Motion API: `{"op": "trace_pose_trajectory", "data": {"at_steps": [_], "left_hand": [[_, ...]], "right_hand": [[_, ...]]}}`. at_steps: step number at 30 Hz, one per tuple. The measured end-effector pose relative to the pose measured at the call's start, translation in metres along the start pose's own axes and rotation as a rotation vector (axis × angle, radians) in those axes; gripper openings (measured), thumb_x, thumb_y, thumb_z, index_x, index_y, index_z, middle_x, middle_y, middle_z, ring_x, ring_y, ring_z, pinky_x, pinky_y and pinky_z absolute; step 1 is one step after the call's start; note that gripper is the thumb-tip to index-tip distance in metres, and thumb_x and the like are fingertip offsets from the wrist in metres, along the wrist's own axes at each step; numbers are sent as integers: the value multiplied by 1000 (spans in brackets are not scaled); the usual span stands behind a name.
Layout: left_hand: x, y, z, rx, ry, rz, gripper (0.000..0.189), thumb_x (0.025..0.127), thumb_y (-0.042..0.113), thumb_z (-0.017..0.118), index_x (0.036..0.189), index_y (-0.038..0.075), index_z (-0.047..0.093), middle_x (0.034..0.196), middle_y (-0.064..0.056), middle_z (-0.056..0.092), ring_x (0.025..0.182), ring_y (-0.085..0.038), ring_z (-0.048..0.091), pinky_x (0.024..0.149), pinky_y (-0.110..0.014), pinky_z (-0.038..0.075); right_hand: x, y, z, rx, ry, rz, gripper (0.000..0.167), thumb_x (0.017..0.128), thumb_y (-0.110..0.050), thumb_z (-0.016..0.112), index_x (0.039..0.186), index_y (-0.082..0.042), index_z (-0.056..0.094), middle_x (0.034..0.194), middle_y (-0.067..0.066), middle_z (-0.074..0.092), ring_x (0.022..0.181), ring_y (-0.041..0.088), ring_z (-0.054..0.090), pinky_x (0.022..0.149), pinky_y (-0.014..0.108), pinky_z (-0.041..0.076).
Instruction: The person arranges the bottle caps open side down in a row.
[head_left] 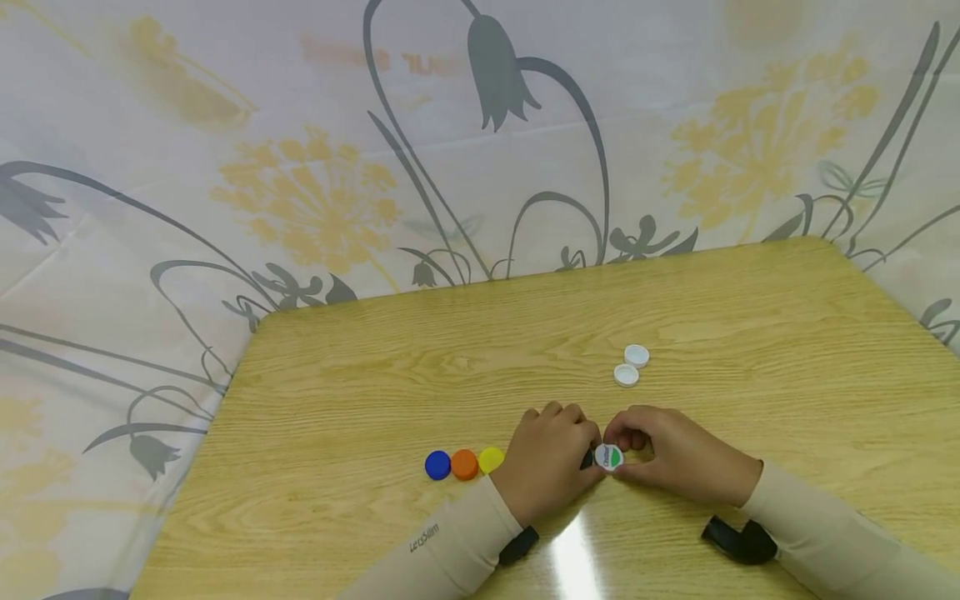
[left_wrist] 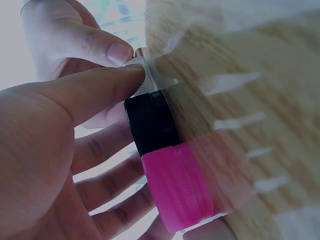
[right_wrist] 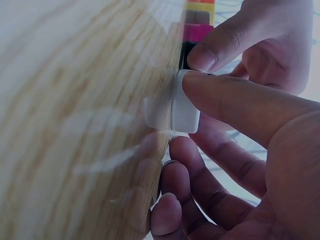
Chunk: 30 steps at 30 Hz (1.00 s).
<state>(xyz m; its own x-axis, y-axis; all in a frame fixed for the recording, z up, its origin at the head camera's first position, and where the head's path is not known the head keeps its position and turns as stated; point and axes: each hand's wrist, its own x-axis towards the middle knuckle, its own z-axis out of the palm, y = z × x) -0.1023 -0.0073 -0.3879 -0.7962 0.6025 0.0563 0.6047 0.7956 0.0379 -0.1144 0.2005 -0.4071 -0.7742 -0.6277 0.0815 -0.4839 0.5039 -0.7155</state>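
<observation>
A row of bottle caps runs across the table. The blue cap, orange cap and yellow cap show at its left end. A grey cap, a pink cap and a black cap follow, mostly hidden by my left hand in the head view. That hand's thumb and index finger pinch around the black cap, the thumb tip reaching the white cap with a green print. My right hand pinches this white cap between thumb and index finger, against the black one.
Two white caps lie hollow side up behind the hands, the farther cap touching the nearer cap. The wooden table ends at a flower-patterned cloth. Black wrist gear sits under the right sleeve.
</observation>
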Motion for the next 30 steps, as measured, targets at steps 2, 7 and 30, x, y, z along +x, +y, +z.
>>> {"op": "trace_pose_trajectory", "data": {"at_steps": [2,7,30], "left_hand": [[0,0,0,0,-1,-2,31,89,55,70,101,27,75,99,10,67,89,-9,61,75,-28,48],[0,0,0,5,-10,-9,32,89,55,69,103,27,75,101,10,68,91,-10,61,79,-31,49],[27,-5,-19,-115,56,-124,29,97,46,62,113,24,74,109,7,74,96,-15,71,83,-40,52]], "right_hand": [[0,0,0,-1,-1,-1,21,85,-20,80,101,-16,67,91,-10,63,81,0,54,70,21,51],[1,0,0,0,-9,7,22,85,-21,80,102,-16,67,91,-10,62,81,0,54,70,21,51],[20,12,-39,-140,214,64,15,92,-15,73,105,-8,71,92,-4,68,82,5,59,67,23,50]]}}
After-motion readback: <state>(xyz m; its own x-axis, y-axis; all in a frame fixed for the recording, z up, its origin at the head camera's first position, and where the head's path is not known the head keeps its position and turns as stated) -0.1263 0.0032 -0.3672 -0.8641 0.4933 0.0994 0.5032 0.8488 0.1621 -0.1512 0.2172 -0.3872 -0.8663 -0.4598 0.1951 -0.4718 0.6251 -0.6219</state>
